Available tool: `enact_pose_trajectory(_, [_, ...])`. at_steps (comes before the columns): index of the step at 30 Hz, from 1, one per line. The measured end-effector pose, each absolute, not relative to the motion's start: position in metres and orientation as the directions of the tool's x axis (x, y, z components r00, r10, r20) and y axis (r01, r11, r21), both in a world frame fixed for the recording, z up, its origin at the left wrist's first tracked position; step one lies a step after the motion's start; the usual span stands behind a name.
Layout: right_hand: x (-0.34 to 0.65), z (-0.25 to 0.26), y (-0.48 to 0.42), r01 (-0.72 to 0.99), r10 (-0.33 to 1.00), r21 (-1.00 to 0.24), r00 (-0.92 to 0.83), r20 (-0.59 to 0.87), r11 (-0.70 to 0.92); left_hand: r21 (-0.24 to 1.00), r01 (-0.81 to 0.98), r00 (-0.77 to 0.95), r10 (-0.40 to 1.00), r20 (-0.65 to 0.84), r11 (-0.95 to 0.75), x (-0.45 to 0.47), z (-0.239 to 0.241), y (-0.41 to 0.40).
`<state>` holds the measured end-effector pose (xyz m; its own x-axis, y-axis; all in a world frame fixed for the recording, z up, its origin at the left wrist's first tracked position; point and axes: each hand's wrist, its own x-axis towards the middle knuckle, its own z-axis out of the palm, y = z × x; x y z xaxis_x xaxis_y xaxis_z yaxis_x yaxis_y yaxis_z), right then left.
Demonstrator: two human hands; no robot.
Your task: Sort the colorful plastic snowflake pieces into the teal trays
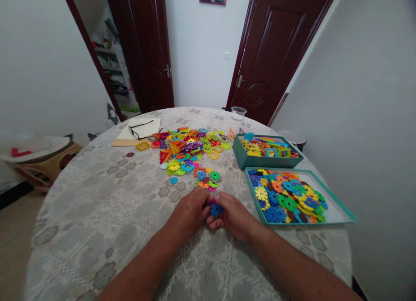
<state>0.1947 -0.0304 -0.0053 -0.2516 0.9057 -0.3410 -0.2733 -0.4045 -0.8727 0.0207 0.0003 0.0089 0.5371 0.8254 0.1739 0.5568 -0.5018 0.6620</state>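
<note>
Close together at the near middle of the table, my left hand [194, 205] and my right hand [233, 213] are both closed, fingers bent around small plastic pieces. Between them shows a blue notched interlocking disc [216, 210], gripped from both sides. A bit of pink at its upper edge looks like another piece, partly covered by my fingers. Just beyond my hands lies a small group of notched discs, among them a green disc [215, 175] and a blue one. Behind that spreads a large mixed heap of colourful plastic pieces [185, 147].
On the right, a shallow teal tray [339, 208] holds many notched discs; a deeper teal box [269, 162] behind it holds more pieces. Black-framed glasses [139, 134] rest on paper [125, 132] at the back left. A clear plastic bowl [238, 114] stands at the far edge.
</note>
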Motion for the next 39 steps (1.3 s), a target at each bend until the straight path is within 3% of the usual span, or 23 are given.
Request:
enact_pose_trajectory(9, [0.196, -0.011, -0.029, -0.346, 0.875, -0.824, -0.361, -0.324, -0.448, 0.782, 0.466, 0.558, 0.823, 0.102, -0.413, 0.022, 0.008, 0.0])
enact_pose_trajectory(14, [0.2, -0.01, -0.026, -0.388, 0.878, -0.806, -0.36, -0.315, -0.448, 0.838, 0.362, 0.584, 0.8, 0.139, -0.41, 0.022, 0.018, -0.003])
enact_pose_trajectory(18, [0.212, 0.006, -0.023, -0.381, 0.896, -0.817, -0.288, -0.339, -0.432, 0.801, 0.404, 0.51, 0.836, 0.202, -0.441, 0.021, 0.022, -0.001])
enact_pose_trajectory(21, [0.238, 0.026, -0.019, -0.26, 0.946, -0.91, -0.125, -0.3, -0.323, 0.729, 0.514, 0.437, 0.869, 0.231, -0.452, 0.016, 0.015, 0.004])
enact_pose_trajectory(24, [0.277, 0.045, -0.014, 0.164, 0.986, -0.976, 0.11, -0.129, -0.146, 0.625, 0.611, 0.445, 0.864, 0.236, -0.485, 0.011, 0.007, 0.01])
enact_pose_trajectory(26, [0.305, 0.054, -0.012, 0.568, 0.972, -0.822, 0.215, 0.094, -0.046, 0.57, 0.639, 0.487, 0.845, 0.22, -0.517, 0.01, 0.003, 0.011])
enact_pose_trajectory(28, [0.33, 0.057, -0.012, 0.83, 0.927, -0.554, 0.261, 0.27, -0.072, 0.511, 0.658, 0.543, 0.819, 0.186, -0.553, 0.011, 0.002, 0.01])
enact_pose_trajectory(32, [0.358, 0.047, -0.011, 0.95, 0.874, -0.163, 0.309, 0.375, -0.266, 0.403, 0.705, 0.61, 0.789, 0.074, -0.584, 0.015, 0.005, 0.005])
enact_pose_trajectory(35, [0.356, 0.039, -0.008, 0.972, 0.856, -0.063, 0.23, 0.463, -0.227, 0.404, 0.722, 0.603, 0.797, 0.03, -0.561, 0.016, 0.006, 0.003])
enact_pose_trajectory(39, [0.322, 0.036, -0.008, 0.983, 0.839, -0.151, -0.009, 0.544, 0.109, 0.416, 0.737, 0.582, 0.813, 0.009, -0.532, 0.017, 0.005, 0.003])
